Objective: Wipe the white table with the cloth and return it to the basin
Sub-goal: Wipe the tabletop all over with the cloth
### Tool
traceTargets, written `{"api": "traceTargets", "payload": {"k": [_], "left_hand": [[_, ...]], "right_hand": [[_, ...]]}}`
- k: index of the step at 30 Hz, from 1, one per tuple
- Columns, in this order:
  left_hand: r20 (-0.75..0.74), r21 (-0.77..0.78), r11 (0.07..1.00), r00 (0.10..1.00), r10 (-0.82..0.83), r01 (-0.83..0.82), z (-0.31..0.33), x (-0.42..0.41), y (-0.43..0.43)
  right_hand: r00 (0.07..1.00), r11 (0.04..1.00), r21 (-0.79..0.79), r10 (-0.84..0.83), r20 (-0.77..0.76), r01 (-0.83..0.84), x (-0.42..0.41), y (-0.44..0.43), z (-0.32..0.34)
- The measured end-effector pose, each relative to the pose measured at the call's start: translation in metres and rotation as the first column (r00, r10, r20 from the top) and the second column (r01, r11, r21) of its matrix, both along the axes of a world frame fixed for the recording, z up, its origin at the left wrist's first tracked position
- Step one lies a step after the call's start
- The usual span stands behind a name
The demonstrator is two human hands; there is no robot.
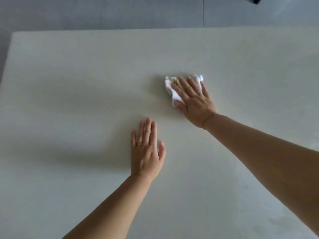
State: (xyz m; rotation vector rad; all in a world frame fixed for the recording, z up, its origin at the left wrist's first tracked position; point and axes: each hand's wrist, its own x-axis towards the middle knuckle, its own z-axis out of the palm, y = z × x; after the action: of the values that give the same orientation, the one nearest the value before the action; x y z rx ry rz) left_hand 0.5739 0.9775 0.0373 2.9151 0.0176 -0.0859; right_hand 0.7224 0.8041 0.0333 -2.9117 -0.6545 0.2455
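Note:
A white table (77, 80) fills almost the whole head view. Just right of its middle lies a small crumpled white cloth (170, 84) with a faint coloured print. My right hand (193, 99) lies flat on top of the cloth, fingers spread, pressing it to the tabletop; cloth shows past the fingertips and beside the thumb. My left hand (145, 149) rests palm down on the bare table, nearer to me and to the left of the cloth, fingers together and holding nothing. No basin is in view.
Grey tiled floor (120, 12) runs beyond the table's far edge and down its left side. Two dark furniture legs (256, 0) show at the top edge of the view.

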Motion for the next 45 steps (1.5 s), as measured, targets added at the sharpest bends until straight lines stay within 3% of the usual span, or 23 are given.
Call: {"api": "traceTargets", "payload": {"k": [1, 3, 5, 7, 9, 11, 12, 14, 16, 18, 20, 22, 24, 25, 27, 30, 32, 35, 37, 39, 42, 43, 45], "left_hand": [[0.02, -0.007, 1.0, 1.0, -0.01, 0.01, 0.001, 0.007, 0.002], [0.061, -0.007, 1.0, 0.998, -0.002, 0.002, 0.002, 0.031, 0.006], [0.082, -0.006, 0.999, 0.996, 0.041, -0.041, 0.003, 0.063, 0.007], [0.081, -0.009, 0.996, 0.993, 0.089, -0.089, 0.002, 0.095, 0.006], [0.071, -0.002, 0.993, 0.991, 0.116, -0.116, -0.002, 0.118, 0.006], [0.045, 0.013, 0.993, 0.992, 0.118, -0.119, -0.011, 0.127, 0.008], [0.04, 0.016, 0.993, 0.992, 0.117, -0.117, -0.015, 0.128, 0.009], [0.047, 0.019, 0.993, 0.992, 0.114, -0.115, -0.018, 0.127, 0.01], [0.055, 0.017, 0.992, 0.991, 0.123, -0.124, -0.018, 0.126, 0.009], [0.054, 0.014, 0.991, 0.99, 0.132, -0.133, -0.017, 0.127, 0.008], [0.037, 0.025, 0.991, 0.99, 0.133, -0.134, -0.015, 0.127, 0.008], [0.021, 0.018, 0.991, 0.991, 0.134, -0.134, -0.014, 0.126, 0.007], [0.021, -0.01, 0.99, 0.99, 0.141, -0.141, -0.012, 0.126, 0.007], [0.023, -0.015, 0.99, 0.989, 0.143, -0.143, -0.011, 0.127, 0.007], [0.019, -0.005, 0.989, 0.989, 0.147, -0.147, -0.009, 0.128, 0.007], [0.007, -0.009, 0.988, 0.988, 0.152, -0.152, -0.01, 0.128, 0.007], [0.005, -0.006, 0.988, 0.988, 0.154, -0.154, -0.01, 0.128, 0.007], [0.01, -0.004, 0.988, 0.988, 0.153, -0.153, -0.01, 0.128, 0.007], [0.021, -0.001, 0.988, 0.988, 0.154, -0.154, -0.01, 0.128, 0.008], [0.019, -0.003, 0.988, 0.988, 0.152, -0.152, -0.011, 0.129, 0.008], [0.011, -0.003, 0.989, 0.989, 0.15, -0.15, -0.011, 0.131, 0.008], [0.005, -0.003, 0.989, 0.989, 0.15, -0.15, -0.011, 0.131, 0.007], [0.001, -0.003, 0.988, 0.988, 0.156, -0.156, -0.01, 0.13, 0.008]], "right_hand": [[0.984, 0.984, 0.019, -0.176, -0.02, 0.176, 0.01, -0.007, -0.001], [0.86, 0.859, 0.046, -0.505, -0.074, 0.509, 0.021, 0.002, -0.004], [0.763, 0.762, 0.051, -0.641, -0.089, 0.646, 0.019, 0.033, -0.005], [0.832, 0.828, 0.084, -0.548, -0.082, 0.554, 0.008, 0.058, -0.004], [0.963, 0.96, 0.076, -0.268, -0.032, 0.27, -0.001, 0.061, -0.003], [1.0, 0.999, 0.052, -0.003, 0.026, 0.002, 0.013, 0.038, -0.002], [0.998, 0.999, 0.031, 0.038, 0.041, -0.039, 0.026, 0.023, -0.004], [0.992, 0.991, 0.031, -0.128, 0.01, 0.128, 0.054, -0.001, -0.005], [0.89, 0.889, 0.056, -0.452, -0.06, 0.455, 0.07, -0.002, -0.006], [0.802, 0.8, 0.05, -0.595, -0.059, 0.597, 0.067, 0.027, -0.005], [0.891, 0.888, 0.067, -0.452, -0.047, 0.454, 0.052, 0.057, -0.002], [0.99, 0.99, 0.038, -0.135, -0.031, 0.136, 0.042, 0.06, 0.0], [0.999, 0.999, 0.036, 0.036, -0.012, -0.036, 0.056, 0.036, 0.001], [1.0, 0.999, 0.043, -0.005, -0.009, 0.005, 0.068, 0.022, -0.001], [0.958, 0.957, 0.061, -0.283, -0.037, 0.285, 0.092, 0.004, -0.003], [0.754, 0.753, 0.052, -0.649, -0.097, 0.655, 0.105, 0.033, -0.004], [0.783, 0.78, 0.071, -0.614, -0.101, 0.622, 0.094, 0.073, -0.003], [0.984, 0.982, 0.061, -0.174, -0.035, 0.176, 0.079, 0.093, -0.001], [1.0, 0.999, 0.047, -0.011, 0.021, 0.01, 0.098, 0.071, -0.003], [0.982, 0.981, 0.058, -0.185, 0.022, 0.184, 0.126, 0.048, -0.007], [0.782, 0.779, 0.066, -0.62, -0.065, 0.624, 0.155, 0.05, -0.009], [0.748, 0.745, 0.065, -0.661, -0.063, 0.664, 0.155, 0.064, -0.008], [0.843, 0.838, 0.088, -0.536, -0.048, 0.538, 0.145, 0.092, -0.006]]}}
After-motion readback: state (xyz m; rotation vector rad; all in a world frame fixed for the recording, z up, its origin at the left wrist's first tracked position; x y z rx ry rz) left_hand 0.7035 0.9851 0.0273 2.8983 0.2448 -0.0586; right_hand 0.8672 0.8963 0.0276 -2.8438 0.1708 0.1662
